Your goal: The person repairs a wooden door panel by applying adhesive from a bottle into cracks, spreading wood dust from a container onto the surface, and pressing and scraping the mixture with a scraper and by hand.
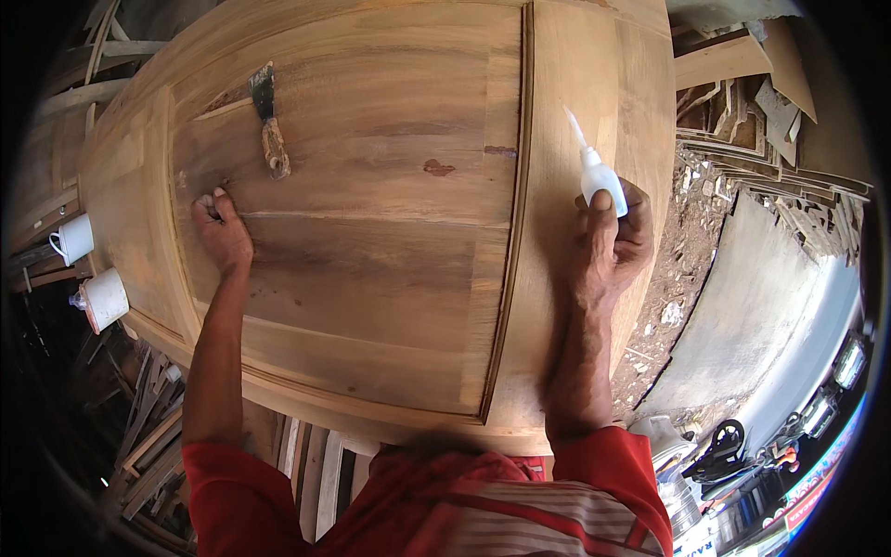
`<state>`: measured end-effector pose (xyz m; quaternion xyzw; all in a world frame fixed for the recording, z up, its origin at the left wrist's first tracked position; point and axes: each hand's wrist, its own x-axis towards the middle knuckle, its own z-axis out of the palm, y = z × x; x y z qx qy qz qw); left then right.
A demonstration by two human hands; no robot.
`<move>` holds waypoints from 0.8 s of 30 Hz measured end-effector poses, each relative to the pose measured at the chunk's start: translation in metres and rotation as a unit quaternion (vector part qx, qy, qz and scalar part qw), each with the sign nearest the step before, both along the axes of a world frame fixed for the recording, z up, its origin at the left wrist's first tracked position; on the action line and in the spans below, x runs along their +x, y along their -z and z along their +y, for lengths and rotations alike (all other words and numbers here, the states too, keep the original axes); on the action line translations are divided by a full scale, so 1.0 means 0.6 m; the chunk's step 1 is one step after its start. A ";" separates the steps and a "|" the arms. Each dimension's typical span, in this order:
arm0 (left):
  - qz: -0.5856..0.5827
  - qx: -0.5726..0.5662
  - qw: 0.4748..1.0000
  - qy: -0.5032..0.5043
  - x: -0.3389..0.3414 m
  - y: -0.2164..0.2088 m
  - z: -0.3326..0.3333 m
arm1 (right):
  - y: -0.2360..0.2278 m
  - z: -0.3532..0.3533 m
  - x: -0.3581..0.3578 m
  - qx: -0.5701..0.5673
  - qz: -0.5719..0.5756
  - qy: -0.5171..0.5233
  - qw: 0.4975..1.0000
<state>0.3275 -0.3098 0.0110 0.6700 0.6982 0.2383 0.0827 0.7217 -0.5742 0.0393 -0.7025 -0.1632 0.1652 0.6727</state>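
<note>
My right hand [614, 232] grips a small translucent white squeeze bottle [601, 174] with pale bluish contents. Its long thin nozzle points up and away from me, above the right-hand frame board of a wooden panelled door [575, 56]. My left hand [221, 230] is closed over the left side of the inset panel, fingers curled in and thumb pressed against them. Whatever it may hold is hidden. Just beyond it lies a putty knife [269, 125] with a dark blade and worn, stained handle. A reddish-brown patch [438, 168] marks the panel's middle.
Two white containers, a mug [72, 239] and a tub [104, 300], stand beyond the door's left edge. Wood strips [153, 446] pile up at lower left. Thin sheets and offcuts [742, 121] lean at upper right. A grey board [733, 316] lies on the littered ground.
</note>
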 end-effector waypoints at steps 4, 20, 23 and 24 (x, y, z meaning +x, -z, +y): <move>0.002 0.005 1.000 -0.002 -0.006 -0.005 0.000 | -0.020 0.001 -0.009 0.015 0.053 -0.023 0.998; 0.083 0.031 0.996 0.013 -0.018 0.000 0.021 | -0.016 -0.004 0.005 0.086 0.057 -0.061 0.993; 0.089 0.028 0.994 0.056 -0.023 -0.012 -0.031 | -0.015 -0.042 -0.009 0.087 0.087 -0.095 0.988; 0.081 0.033 0.994 0.058 -0.020 -0.019 -0.055 | -0.008 -0.069 -0.016 0.077 0.071 -0.104 0.989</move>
